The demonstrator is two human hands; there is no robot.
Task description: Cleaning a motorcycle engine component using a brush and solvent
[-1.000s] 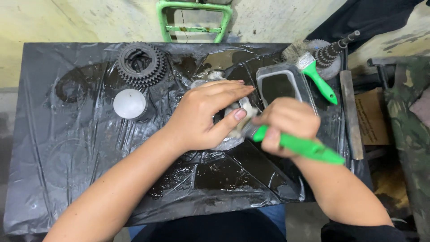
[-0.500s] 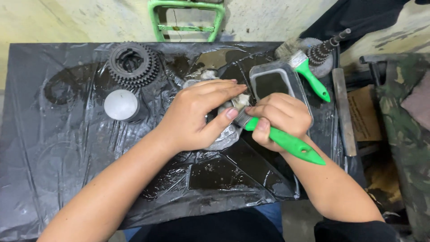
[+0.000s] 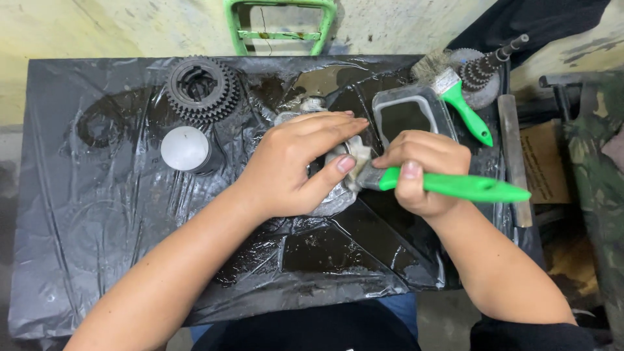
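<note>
Cleaning step seems in hand. Right hand (image 3: 422, 170) is clenched round the green-handled brush (image 3: 448, 185), bristles on a grey metal part (image 3: 328, 195) at mid worktop (image 3: 58, 195). Left hand (image 3: 296, 162) clamps over the part w/ curved fingers. Behind: oily tray (image 3: 383, 101), gear stack (image 3: 201, 88). Next move needs steady grip, prob. short strokes.

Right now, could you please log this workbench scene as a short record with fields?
Surface: table under black plastic sheet
Left hand: pressed on a metal part
Right hand: grips a green-handled brush, bristles at the part
Behind: dark tray, second green brush, geared shaft
Left side: gear stack, grey cylinder
</note>
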